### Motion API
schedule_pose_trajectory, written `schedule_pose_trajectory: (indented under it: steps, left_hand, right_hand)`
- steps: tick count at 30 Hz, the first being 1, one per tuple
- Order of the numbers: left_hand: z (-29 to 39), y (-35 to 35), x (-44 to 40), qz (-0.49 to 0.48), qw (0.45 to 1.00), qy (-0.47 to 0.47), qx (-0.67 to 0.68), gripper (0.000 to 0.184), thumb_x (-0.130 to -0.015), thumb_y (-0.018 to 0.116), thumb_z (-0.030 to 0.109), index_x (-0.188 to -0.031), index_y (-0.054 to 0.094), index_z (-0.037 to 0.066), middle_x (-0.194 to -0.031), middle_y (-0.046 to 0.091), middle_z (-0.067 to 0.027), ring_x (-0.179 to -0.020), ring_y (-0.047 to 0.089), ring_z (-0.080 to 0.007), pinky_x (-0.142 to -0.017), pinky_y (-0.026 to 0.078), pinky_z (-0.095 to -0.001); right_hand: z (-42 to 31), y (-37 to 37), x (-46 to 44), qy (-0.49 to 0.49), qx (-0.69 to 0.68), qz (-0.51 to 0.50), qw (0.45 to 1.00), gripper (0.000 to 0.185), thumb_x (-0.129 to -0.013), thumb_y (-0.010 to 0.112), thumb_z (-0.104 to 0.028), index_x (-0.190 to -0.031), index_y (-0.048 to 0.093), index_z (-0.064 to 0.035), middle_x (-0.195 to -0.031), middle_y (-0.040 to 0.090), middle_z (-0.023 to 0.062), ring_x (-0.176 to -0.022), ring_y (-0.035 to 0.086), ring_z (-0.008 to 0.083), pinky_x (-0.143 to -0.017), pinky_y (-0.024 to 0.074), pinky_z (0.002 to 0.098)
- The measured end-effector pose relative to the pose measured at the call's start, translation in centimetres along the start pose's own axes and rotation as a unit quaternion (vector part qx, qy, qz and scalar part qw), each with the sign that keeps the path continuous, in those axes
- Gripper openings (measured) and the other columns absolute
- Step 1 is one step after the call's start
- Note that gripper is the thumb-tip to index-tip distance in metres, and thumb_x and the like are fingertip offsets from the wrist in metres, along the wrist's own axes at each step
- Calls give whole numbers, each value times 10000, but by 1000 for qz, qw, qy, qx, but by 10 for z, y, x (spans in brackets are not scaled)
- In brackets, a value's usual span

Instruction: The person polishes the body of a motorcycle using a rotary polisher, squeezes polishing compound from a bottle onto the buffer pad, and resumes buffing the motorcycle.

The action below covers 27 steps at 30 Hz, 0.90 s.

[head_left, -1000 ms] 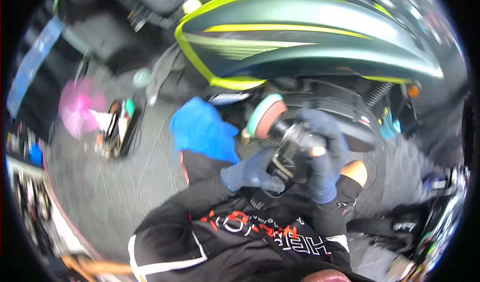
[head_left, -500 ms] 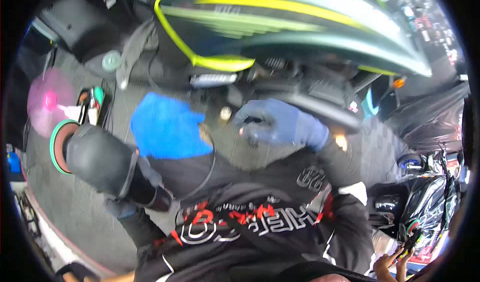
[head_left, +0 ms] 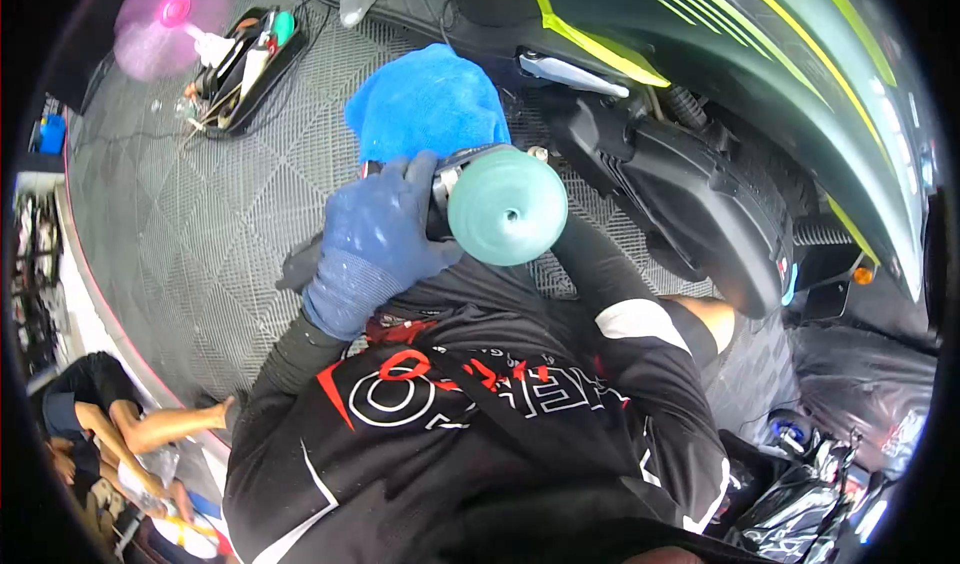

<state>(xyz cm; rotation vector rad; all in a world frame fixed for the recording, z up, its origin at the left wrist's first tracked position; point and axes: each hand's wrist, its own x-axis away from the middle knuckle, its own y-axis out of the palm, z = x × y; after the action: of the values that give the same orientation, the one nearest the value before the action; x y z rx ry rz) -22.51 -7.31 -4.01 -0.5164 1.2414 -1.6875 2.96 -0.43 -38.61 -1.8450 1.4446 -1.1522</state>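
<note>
A polishing machine with a round pale green pad [head_left: 508, 207] is held in front of my chest, its pad face turned up toward the camera. My left hand [head_left: 378, 236], in a blue glove, is wrapped round the machine's dark body just left of the pad. My right hand is hidden behind the pad; only the black sleeve leading to it shows. Right beyond the machine, a blue cloth [head_left: 430, 104] lies over my knee.
A motorcycle with green and yellow panels [head_left: 740, 24] stands at the upper right. A black tray of tools [head_left: 240, 79] and a pink fan [head_left: 176, 9] are at the upper left. Another person's legs [head_left: 165, 429] show at the lower left.
The machine has come from the far left back to the front of my chest, pad now facing up. My right hand, open over my lap before, has gone behind it. The view has shifted.
</note>
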Motion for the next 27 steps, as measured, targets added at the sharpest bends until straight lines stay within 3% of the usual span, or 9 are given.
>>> schedule_pose_trajectory:
  steps: [8,10,12,14,17,19,24,26,27]
  left_hand:
    - [7,-4,-21,-76,997,-8,25,794,-635,908,402,-1298,605,89,-1039,694,-145,-900,727,-364,-779,590,-483]
    - [13,-4,-27,-72,996,14,54,766,-644,898,379,-1286,609,78,-1012,697,-152,-891,719,-378,-768,585,-494]
    - [18,-7,-34,-85,994,-19,59,767,-623,922,376,-1269,642,70,-1025,729,-165,-920,729,-394,-787,593,-502]
    - [25,-10,-38,-86,994,-12,70,771,-615,937,385,-1260,659,69,-1032,743,-174,-939,734,-400,-801,598,-502]
    - [39,-15,-45,-105,986,-108,67,677,-616,942,382,-1158,710,49,-1036,763,-216,-995,746,-402,-814,592,-498]
    - [20,0,-42,-76,994,-32,79,663,-597,936,347,-1139,710,39,-986,759,-206,-948,746,-408,-793,589,-500]
    - [23,10,-50,-35,990,30,134,625,-608,926,321,-1114,703,29,-919,737,-188,-863,731,-423,-755,585,-500]
    - [26,9,-56,-63,984,117,122,762,-599,963,374,-1216,675,33,-1009,747,-189,-857,748,-402,-720,609,-470]
    - [32,10,-56,-61,985,104,124,762,-599,963,374,-1216,675,33,-1009,747,-189,-857,748,-402,-720,609,-470]
  right_hand:
    - [25,-23,8,135,258,-87,953,318,-934,643,-314,-1083,807,-86,-1105,778,178,-947,756,383,-854,580,493]
    - [40,-40,50,90,349,-197,912,326,-938,640,-318,-1097,807,-87,-1111,779,178,-953,757,380,-861,579,490]
    - [32,-93,95,-118,332,-329,876,406,-961,618,-379,-1185,787,-85,-1151,772,178,-1002,758,349,-922,567,467]
    - [-15,-163,135,23,188,-485,854,512,-961,618,-471,-1237,760,-64,-1213,750,171,-1010,749,355,-955,552,467]
    - [-52,-271,214,118,-96,-429,891,571,-977,656,-434,-1400,624,-52,-1133,724,150,-885,743,270,-828,590,406]
    - [-38,-295,252,158,-246,-385,875,607,-983,666,-412,-1461,563,-53,-1099,713,144,-852,738,229,-788,598,368]
    - [-73,-373,332,-58,-593,-134,792,745,-893,784,-325,-1456,477,54,-1112,697,166,-850,748,207,-742,616,327]
    - [-45,-342,316,-414,-632,-32,654,801,-866,814,-309,-1466,448,74,-1217,672,208,-895,752,279,-798,621,365]
    - [-57,-361,308,-469,-599,-10,650,903,-811,882,-286,-1525,404,-6,-1242,671,178,-936,725,280,-788,600,435]
